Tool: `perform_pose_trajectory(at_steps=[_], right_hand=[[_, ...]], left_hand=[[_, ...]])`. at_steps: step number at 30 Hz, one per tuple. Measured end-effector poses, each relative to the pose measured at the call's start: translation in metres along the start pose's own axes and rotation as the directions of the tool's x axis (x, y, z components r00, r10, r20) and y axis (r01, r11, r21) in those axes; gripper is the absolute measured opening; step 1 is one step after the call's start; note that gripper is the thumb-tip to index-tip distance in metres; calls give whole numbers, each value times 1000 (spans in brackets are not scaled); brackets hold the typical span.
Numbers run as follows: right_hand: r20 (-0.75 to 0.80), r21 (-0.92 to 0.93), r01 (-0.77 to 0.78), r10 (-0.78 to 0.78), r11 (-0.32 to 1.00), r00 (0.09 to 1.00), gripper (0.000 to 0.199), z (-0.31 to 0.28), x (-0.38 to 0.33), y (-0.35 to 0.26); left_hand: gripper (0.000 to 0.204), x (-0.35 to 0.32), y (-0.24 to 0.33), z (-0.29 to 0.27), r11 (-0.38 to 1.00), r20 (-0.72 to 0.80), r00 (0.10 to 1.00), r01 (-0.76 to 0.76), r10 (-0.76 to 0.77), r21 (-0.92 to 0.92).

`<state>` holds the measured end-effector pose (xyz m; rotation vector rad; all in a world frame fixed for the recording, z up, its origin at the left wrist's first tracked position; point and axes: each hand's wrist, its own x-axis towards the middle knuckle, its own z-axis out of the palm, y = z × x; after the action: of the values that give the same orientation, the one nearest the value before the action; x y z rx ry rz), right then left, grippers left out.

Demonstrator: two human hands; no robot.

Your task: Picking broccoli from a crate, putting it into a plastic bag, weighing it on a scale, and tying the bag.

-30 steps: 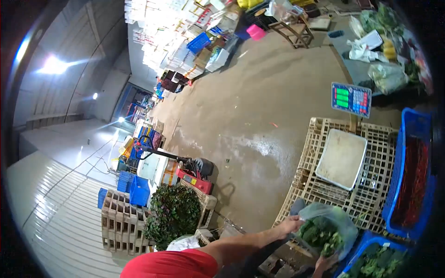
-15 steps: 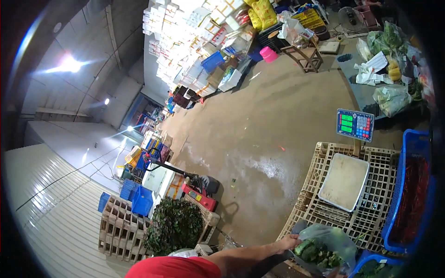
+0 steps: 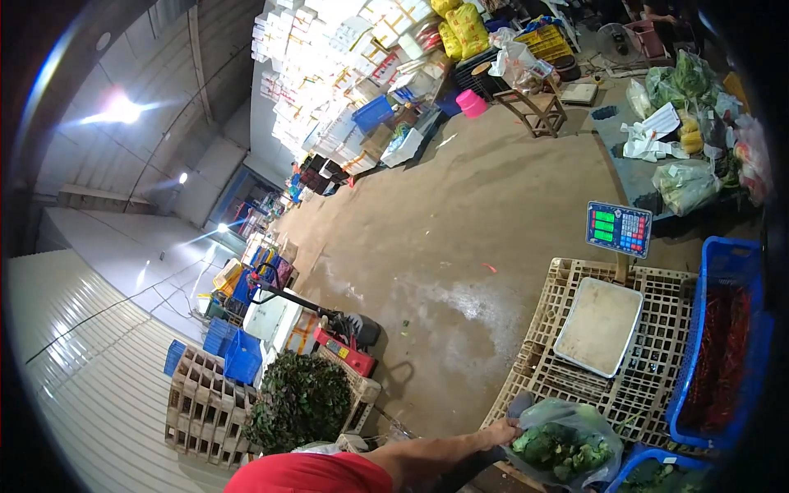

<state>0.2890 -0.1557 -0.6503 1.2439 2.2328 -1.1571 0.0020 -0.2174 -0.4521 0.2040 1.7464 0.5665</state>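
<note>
My left hand (image 3: 503, 430) reaches in at the lower edge and is closed on the rim of a clear plastic bag (image 3: 604, 427). The bag gapes upward, and green broccoli pieces (image 3: 563, 452) lie inside it. Just below and right of the bag, a blue crate (image 3: 629, 468) with dark green vegetables is partly cut off by the picture's edge. My right hand does not show. Past the bag, a scale with a pale flat pan (image 3: 600, 327) and a lit display (image 3: 618, 229) rests on a beige plastic pallet (image 3: 534, 374).
A long blue crate (image 3: 689, 361) of red produce stands right of the scale. Bagged vegetables (image 3: 689, 187) lie on a low platform at upper right. At left are a pallet jack (image 3: 349, 353), a leafy green heap (image 3: 300, 403) and stacked pallets (image 3: 205, 403). A wooden chair (image 3: 534, 111) stands farther off.
The view has shifted slightly, so the scale and pallet appear lower and farther left. My left hand still grips the bag, whose mouth now faces up more, showing more broccoli.
</note>
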Motion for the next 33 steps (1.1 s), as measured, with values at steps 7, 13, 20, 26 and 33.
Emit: perform_pose_trajectory(at_steps=[7,13,20,26,33], right_hand=[[294,-177,-119,168,977,941,41,34,-164,50],[-300,930,170,409,325,862,20,-107,-203,-63],[-167,866,-118,504,486,847,27,-135,-239,-51],[-704,562,-327,647,760,293,53,-190,-264,103],[-606,280,-775,730,567,316,94,-213,-250,253]], left_hand=[[22,-29,19,14,848,-210,951,-85,225,523],[18,-73,66,-44,991,-195,979,-76,54,-107],[16,-52,52,20,978,-251,959,-163,128,-126],[21,-31,46,42,995,-147,984,-96,95,4],[16,-28,45,43,991,-105,993,-60,47,-123]])
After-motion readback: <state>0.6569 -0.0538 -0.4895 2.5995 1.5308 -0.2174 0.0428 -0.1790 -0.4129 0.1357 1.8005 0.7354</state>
